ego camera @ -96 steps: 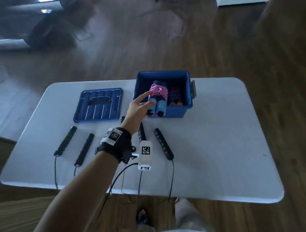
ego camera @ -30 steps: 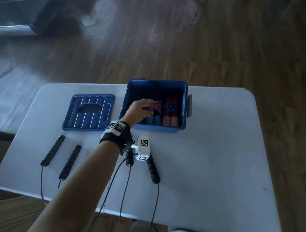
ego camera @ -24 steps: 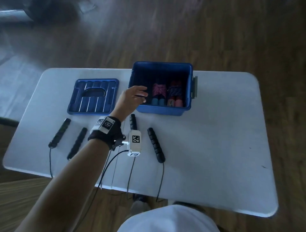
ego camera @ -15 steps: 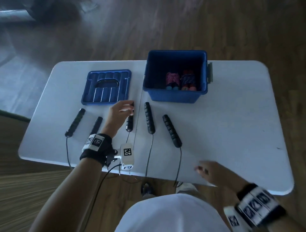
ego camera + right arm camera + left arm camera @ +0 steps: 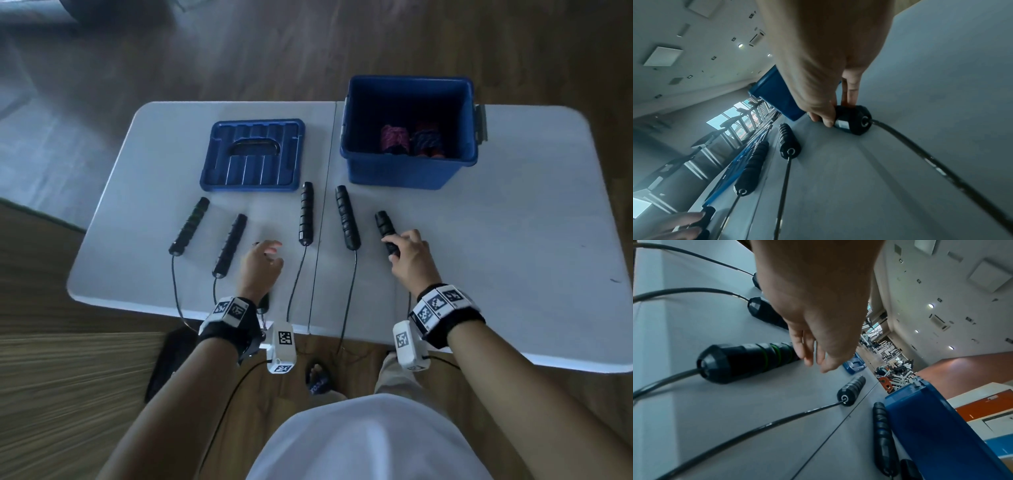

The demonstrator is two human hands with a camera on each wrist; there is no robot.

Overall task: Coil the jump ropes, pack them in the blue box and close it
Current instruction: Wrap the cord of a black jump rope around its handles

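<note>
Jump-rope handles lie in a row across the middle of the white table (image 5: 513, 205) in the head view, black and ribbed, each with a thin black cord running toward the lower edge of the table and over it. The rightmost handle (image 5: 385, 228) is in the right hand (image 5: 409, 262), whose fingers and thumb curl round its near end; the right wrist view shows the same grip, fingertips (image 5: 826, 116) pinching the handle just behind its end cap while the handle rests on the table. The left hand (image 5: 258, 267) hovers left of centre, between the second handle (image 5: 230, 245) and the third handle (image 5: 306, 213), fingers loosely spread and holding nothing. In the left wrist view its fingertips (image 5: 807, 353) hang just above a handle with green rings (image 5: 748, 361), whether they touch it I cannot tell. A fourth handle (image 5: 346, 217) lies between the third and the gripped one, and the far-left handle (image 5: 189, 226) sits apart at the row's left end.

The blue box (image 5: 407, 171) stands open at upper right of the table, with a pink coiled rope (image 5: 395, 138) and a dark blue coiled rope (image 5: 426, 142) side by side inside. Its blue lid (image 5: 253, 156) lies flat to the left of it.
</note>
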